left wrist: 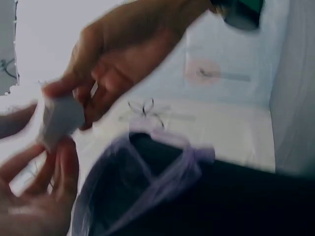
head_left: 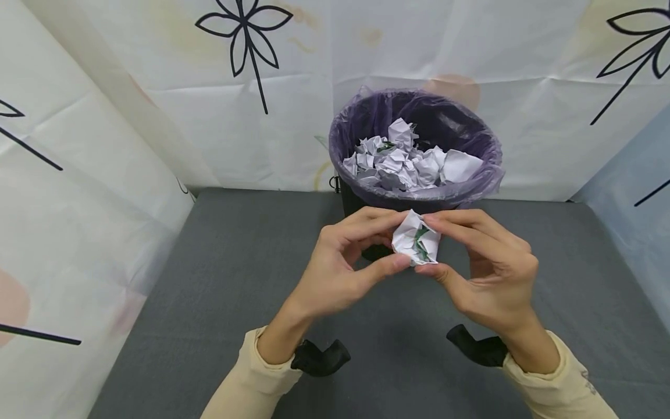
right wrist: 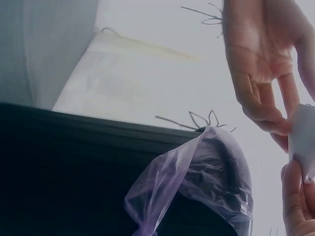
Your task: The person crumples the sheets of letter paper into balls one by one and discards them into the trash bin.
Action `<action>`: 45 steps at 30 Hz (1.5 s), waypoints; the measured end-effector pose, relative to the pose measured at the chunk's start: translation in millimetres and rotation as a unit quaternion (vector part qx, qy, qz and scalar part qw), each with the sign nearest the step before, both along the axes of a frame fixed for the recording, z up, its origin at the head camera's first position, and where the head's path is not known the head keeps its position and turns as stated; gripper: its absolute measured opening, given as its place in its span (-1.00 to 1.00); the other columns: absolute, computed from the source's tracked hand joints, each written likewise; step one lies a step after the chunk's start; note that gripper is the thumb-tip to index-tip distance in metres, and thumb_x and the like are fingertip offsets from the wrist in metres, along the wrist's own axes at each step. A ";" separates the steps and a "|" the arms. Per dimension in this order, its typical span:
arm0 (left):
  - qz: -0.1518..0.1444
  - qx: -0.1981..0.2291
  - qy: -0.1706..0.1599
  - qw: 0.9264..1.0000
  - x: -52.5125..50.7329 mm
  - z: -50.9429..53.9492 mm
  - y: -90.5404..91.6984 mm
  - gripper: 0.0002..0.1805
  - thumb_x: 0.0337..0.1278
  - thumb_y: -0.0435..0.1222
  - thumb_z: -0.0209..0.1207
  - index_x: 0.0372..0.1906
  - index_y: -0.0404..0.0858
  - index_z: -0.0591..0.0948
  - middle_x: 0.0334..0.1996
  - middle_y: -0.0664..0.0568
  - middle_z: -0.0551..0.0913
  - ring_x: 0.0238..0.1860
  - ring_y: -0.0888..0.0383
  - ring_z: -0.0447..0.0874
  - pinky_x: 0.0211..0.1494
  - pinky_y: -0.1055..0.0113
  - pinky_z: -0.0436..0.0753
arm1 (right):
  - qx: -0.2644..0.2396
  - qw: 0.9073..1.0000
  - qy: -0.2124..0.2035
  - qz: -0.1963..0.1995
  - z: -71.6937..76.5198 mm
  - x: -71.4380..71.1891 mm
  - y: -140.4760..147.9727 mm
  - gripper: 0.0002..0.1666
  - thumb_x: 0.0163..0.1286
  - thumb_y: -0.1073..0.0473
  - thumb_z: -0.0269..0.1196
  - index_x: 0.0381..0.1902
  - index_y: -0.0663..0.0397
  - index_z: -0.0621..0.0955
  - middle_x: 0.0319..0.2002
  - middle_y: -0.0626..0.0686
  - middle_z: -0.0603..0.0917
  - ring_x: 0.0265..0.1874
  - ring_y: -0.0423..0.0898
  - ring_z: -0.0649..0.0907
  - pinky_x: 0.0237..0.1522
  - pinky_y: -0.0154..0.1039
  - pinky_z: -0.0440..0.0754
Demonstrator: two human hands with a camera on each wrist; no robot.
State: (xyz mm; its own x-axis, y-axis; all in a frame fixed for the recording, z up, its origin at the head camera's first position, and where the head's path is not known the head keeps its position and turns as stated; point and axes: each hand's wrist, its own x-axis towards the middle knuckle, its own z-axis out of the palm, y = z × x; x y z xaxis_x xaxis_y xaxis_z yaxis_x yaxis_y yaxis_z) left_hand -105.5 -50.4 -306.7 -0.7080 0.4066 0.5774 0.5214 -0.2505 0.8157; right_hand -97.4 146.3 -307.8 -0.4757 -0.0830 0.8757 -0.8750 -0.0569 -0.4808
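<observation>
A crumpled ball of white paper (head_left: 416,238) with a green mark on it is held between both hands, just in front of and above the bin's near side. My left hand (head_left: 345,256) pinches its left side, thumb low and fingers along the upper edge. On the other side my right hand (head_left: 484,265) pinches it between thumb and fingertips. In the left wrist view the paper ball (left wrist: 61,120) looks blurred and plain between the fingers. Behind the hands stands a dark bin (head_left: 353,201) with a purple plastic liner (head_left: 484,177) folded over its rim.
Several crumpled papers (head_left: 400,166) lie inside the bin, some with green marks. The bin stands on a dark grey tabletop (head_left: 235,262), against a white printed cloth (head_left: 173,139). A pale blue cloth (head_left: 628,192) hangs at the right side.
</observation>
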 end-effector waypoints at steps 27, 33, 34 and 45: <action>0.074 0.027 0.345 0.935 -13.5 -4.3 8.5 -0.76 -0.13 -0.69 0.42 -0.24 -0.58 0.73 -0.22 -0.23 0.67 -0.14 -0.04 0.67 -0.02 0.18 0.71 | -0.084 0.985 -0.083 0.126 8.7 3.7 0.6 -0.81 0.11 0.46 0.51 -0.38 0.55 0.72 -0.32 0.22 0.75 -0.20 0.05 0.73 -0.10 -0.28 0.71; 0.080 0.030 0.330 0.940 -13.3 -2.2 7.8 -0.77 -0.13 -0.70 0.41 -0.26 -0.56 0.74 -0.28 -0.20 0.69 -0.21 0.00 0.69 -0.09 0.22 0.72 | -0.070 0.983 -0.102 0.133 9.6 2.8 3.4 -0.81 0.10 0.51 0.50 -0.33 0.57 0.72 -0.30 0.25 0.76 -0.22 0.05 0.73 -0.12 -0.28 0.71; 0.079 0.028 0.316 0.945 -13.1 -1.4 7.4 -0.75 -0.14 -0.71 0.41 -0.24 -0.57 0.74 -0.27 -0.20 0.68 -0.21 0.01 0.69 -0.10 0.23 0.72 | -0.063 0.983 -0.112 0.131 10.4 3.1 4.7 -0.78 0.11 0.52 0.49 -0.30 0.59 0.70 -0.28 0.26 0.76 -0.21 0.05 0.73 -0.10 -0.26 0.71; 0.033 -0.030 0.175 0.984 -10.5 28.1 -3.4 -0.56 -0.03 -0.67 0.39 0.05 -0.61 0.63 -0.06 -0.25 0.67 -0.09 0.06 0.66 0.00 0.15 0.67 | 0.039 0.963 -0.181 0.197 39.2 -2.9 27.0 -0.40 0.02 0.75 0.38 0.07 0.80 0.48 0.02 0.50 0.57 0.01 0.15 0.64 0.08 -0.13 0.66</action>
State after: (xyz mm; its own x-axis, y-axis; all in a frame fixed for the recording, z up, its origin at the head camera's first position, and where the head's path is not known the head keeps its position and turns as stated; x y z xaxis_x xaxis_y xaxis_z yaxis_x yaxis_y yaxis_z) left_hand -116.0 -53.8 -278.6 -0.4964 0.4077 0.7664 0.7863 -0.1631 0.5960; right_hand -100.3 173.3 -268.5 -0.6671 -0.3784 0.6417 -0.5663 -0.3020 -0.7668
